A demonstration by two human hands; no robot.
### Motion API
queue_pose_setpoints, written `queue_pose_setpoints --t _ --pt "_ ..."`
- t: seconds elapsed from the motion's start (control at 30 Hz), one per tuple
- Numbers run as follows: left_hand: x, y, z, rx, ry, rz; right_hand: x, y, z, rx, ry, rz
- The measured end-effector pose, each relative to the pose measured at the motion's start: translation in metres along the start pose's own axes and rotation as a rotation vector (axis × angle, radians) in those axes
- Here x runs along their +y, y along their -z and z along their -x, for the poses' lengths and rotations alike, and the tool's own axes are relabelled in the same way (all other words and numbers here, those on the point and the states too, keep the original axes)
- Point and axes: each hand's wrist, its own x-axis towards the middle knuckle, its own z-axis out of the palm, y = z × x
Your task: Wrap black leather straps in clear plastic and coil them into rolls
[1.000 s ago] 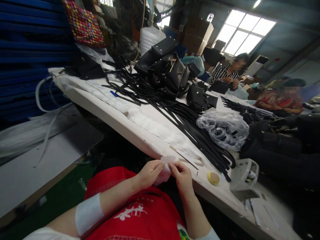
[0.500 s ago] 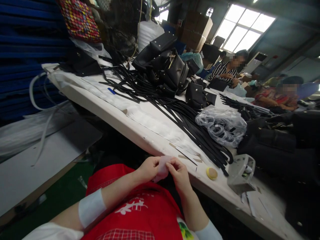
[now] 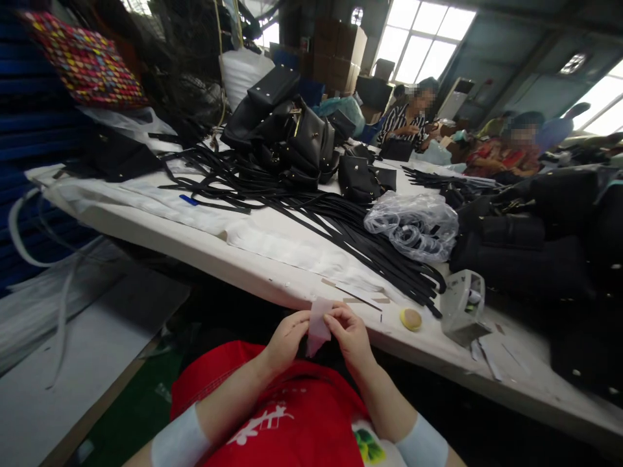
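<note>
A small, limp, pale pink piece of thin sheet [image 3: 318, 329] hangs between my hands, just off the table's front edge and above my red apron. My left hand [image 3: 288, 338] is closed at its left side, with the fingertips partly hidden behind it. On the right, my right hand [image 3: 351, 334] pinches the upper edge between thumb and fingers. Whether the piece is paper or cloth I cannot tell. Beyond the hands, thin brown strips [image 3: 360, 300] and a round yellow-rimmed pad [image 3: 410, 318] lie on the white table [image 3: 272, 285].
Black straps [image 3: 335, 227] spread across the table below a heap of black handbags [image 3: 302, 139]. A clear plastic bag of rings [image 3: 413, 224] and a tape dispenser [image 3: 464, 308] stand to the right. Co-workers [image 3: 406, 123] sit on the far side.
The head view has turned right, so the scene shifts left. The pink piece, crumpled before, now hangs straighter between my hands, and my left fingers have shifted along its edge.
</note>
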Motion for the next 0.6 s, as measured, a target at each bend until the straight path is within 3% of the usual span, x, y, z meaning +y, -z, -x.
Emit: queue_pose_setpoints --t 0.07,0.2,0.27,0.33,0.43,0.5,0.6 --pt "0.000 -0.001 -0.001 0.005 -0.026 0.045 0.001 0.001 0.004 0.026 0.075 0.090" --pt "0.003 -0.006 -0.002 -0.003 -0.075 -0.218 -0.005 0.017 0.010 -0.015 0.193 0.275" --pt "0.004 -0.007 -0.002 -0.004 -0.074 -0.281 -0.010 0.044 0.010 0.056 0.305 0.477" --pt "0.003 -0.005 -0.004 0.010 -0.068 -0.291 -0.011 0.083 0.009 0.264 0.402 0.751" --pt "0.000 -0.003 -0.007 0.009 -0.054 -0.268 0.001 0.143 0.012 0.552 0.342 1.173" --pt "-0.002 -0.006 -0.009 -0.012 -0.023 -0.240 0.016 0.172 0.016 0.550 0.228 1.389" --pt "-0.003 -0.013 -0.009 -0.051 0.024 -0.172 0.033 0.192 0.021 0.416 0.166 1.539"
